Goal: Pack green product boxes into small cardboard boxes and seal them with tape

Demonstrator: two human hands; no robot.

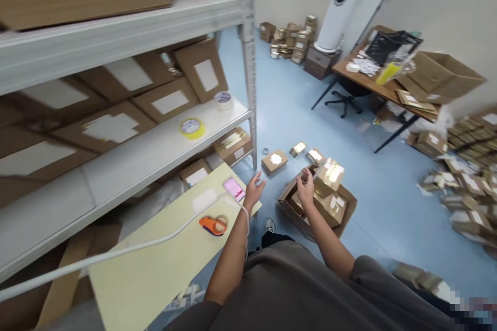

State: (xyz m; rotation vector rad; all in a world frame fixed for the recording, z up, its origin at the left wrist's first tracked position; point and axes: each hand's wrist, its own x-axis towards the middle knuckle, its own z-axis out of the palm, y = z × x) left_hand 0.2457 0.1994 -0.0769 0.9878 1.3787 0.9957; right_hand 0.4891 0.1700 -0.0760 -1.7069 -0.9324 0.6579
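My left hand [254, 190] hangs in the air by the end of a yellow table [155, 269], fingers apart and nothing in it. Close by on the table lie a phone with a pink screen [233, 187] and an orange tape dispenser [213, 225]. My right hand [305, 186] is over the left side of an open carton [351, 201], fingers partly curled but apart, with no object visible in it. Inside that carton are several taped parcels, among them a box with shiny tape [329, 175] standing above the rim. Whether my right hand touches the carton I cannot tell.
A metal shelf [163, 150] with labelled cartons and tape rolls [192, 128] runs along the left. A white cable [155, 240] crosses the table. Small boxes [275, 162] lie on the floor ahead. A desk [373, 88] and heaps of parcels [466, 181] stand to the right.
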